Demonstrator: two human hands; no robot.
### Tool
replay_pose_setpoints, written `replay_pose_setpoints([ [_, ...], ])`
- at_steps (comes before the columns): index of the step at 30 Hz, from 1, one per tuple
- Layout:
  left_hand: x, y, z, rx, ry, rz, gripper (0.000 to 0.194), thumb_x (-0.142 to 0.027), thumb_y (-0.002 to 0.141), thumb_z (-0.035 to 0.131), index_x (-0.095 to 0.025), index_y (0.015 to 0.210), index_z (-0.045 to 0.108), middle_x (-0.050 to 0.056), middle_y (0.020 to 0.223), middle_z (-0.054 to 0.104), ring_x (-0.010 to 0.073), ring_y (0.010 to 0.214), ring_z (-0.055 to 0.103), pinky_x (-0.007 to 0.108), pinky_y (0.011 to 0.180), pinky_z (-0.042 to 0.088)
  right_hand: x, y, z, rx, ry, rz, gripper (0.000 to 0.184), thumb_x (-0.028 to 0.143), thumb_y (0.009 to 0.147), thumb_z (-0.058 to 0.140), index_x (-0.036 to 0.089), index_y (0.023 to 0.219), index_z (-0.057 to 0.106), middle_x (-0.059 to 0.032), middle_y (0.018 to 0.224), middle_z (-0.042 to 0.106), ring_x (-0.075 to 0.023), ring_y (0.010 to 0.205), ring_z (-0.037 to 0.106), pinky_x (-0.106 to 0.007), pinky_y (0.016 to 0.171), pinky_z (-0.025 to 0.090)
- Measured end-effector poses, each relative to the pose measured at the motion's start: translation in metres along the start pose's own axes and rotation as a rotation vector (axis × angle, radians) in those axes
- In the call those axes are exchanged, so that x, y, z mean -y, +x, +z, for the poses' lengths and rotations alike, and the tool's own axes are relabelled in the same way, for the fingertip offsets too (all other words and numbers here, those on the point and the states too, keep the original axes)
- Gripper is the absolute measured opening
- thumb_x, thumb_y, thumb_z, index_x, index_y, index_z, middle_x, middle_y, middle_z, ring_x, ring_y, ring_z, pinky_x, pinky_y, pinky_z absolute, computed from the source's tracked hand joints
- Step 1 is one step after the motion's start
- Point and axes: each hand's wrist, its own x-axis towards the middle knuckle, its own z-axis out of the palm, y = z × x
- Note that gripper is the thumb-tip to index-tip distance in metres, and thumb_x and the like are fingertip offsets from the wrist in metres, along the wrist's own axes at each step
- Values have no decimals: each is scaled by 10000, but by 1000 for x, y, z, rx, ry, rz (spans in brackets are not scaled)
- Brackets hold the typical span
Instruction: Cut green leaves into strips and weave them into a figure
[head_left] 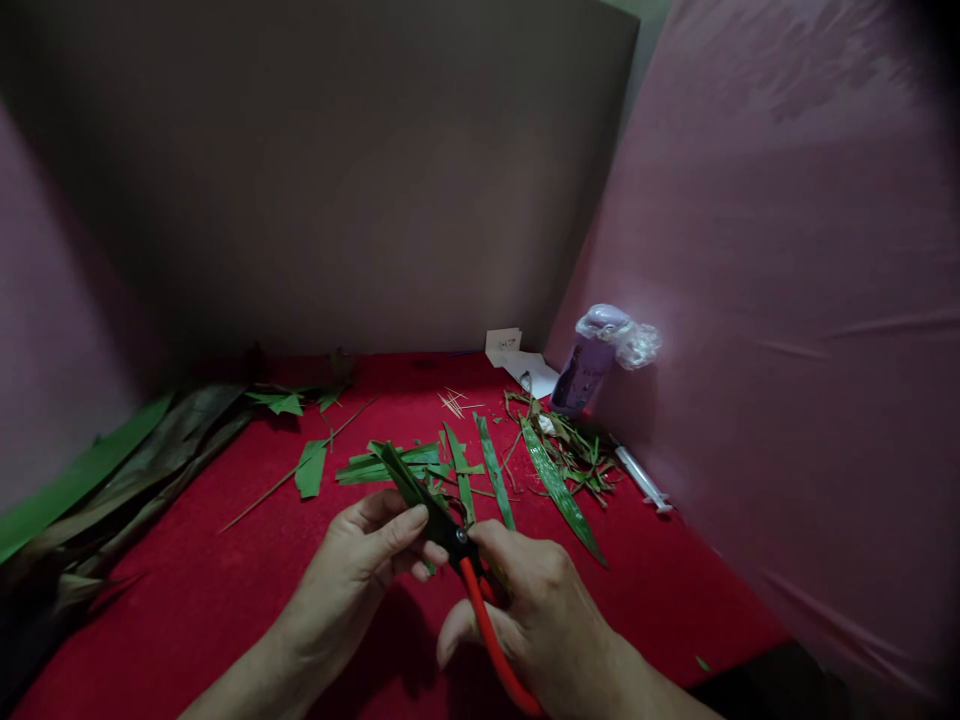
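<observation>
Red shears [480,612] fill our right hand [551,590]; our left hand [367,550] pinches a leaf [399,474] against them, seemingly to steady it, though the meeting point is unclear.

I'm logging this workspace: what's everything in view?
Pruning shears: 1, red and black, lower centre
Leaf piece: 1+, green, centre
Leaf strips: several, green, centre
Glossy leaf: 1, green, centre right
Stem heap: 1, brown-green, centre right
Wrapped bottle: 1, purple, rear right
Syringe: 1, whitish, right
Papers: 2+, white, rear
Toothpicks: several, tan, centre rear
Twig: 1, brown, centre left
Large leaves: several, green and brown, left
Leaf scraps: several, green, scattered
Cloth: 1, red, tabletop
Panels: 3, grey and pink, surrounding
Left grip: 1, bare, on leaf piece
Right grip: 1, bare, on shears
</observation>
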Motion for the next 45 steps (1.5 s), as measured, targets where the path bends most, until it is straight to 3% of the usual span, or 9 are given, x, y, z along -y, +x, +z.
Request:
replay_pose_setpoints([
  [4,-1,0,2,-11,-1,-12,135,-185,636,795,-147,734,710,17,667,721,123,516,656,170,444,511,-4,0,3,-15,-15,-23,357,530,746,647,201,758,509,31,567,550,-116,474,428,-223,482,348],
  [9,0,1,1,10,-4,-11,104,-190,661,779,-156,735,714,5,635,705,124,528,658,174,461,519,-6,-2,5,47,64,-12,203,384,858,574,202,839,485,-12,655,669,-135,506,525,-230,547,403],
  [13,1,2,-1,-11,-19,-9,129,-204,630,800,-161,706,705,-17,628,683,126,512,659,171,437,511,-6,1,-1,13,93,28,175,313,830,620,211,845,479,6,627,678,-145,544,552,-231,563,400],
  [17,-2,2,-2,-75,1,2,157,-207,621,807,-152,693,679,-38,617,644,112,491,640,169,420,500,-7,6,-14,-59,149,116,220,211,791,647,220,928,476,52,583,665,-121,503,491,-224,542,374],
  [22,-3,3,-2,-127,13,-6,184,-222,621,809,-153,666,644,-47,579,619,81,453,598,149,398,462,-6,8,-26,7,271,243,239,163,801,573,231,1004,468,69,601,646,-104,517,477,-210,520,360],
  [27,-2,4,-7,-140,29,-20,211,-247,610,817,-153,665,636,-30,587,632,74,477,578,163,443,470,-12,12,-22,26,447,283,288,195,801,603,239,1057,480,65,640,620,-98,571,490,-210,565,385],
  [33,0,6,-7,-141,65,-19,185,-251,655,783,-160,672,622,-21,633,650,77,511,569,167,464,455,-23,25,-6,-99,781,257,290,313,733,707,237,940,518,82,634,467,-77,539,456,-192,505,395],
  [41,0,3,-3,-161,162,43,167,-246,664,769,-151,635,636,-37,562,605,69,495,527,154,471,434,-8,31,6,-53,707,162,300,268,753,689,230,992,512,23,807,580,-120,737,561,-256,684,473],
  [45,0,3,-3,-169,197,60,166,-262,662,768,-148,642,649,-35,566,598,63,483,494,152,467,416,-1,37,4,7,644,158,340,288,739,698,222,1010,503,12,820,596,-133,746,569,-267,666,480],
])
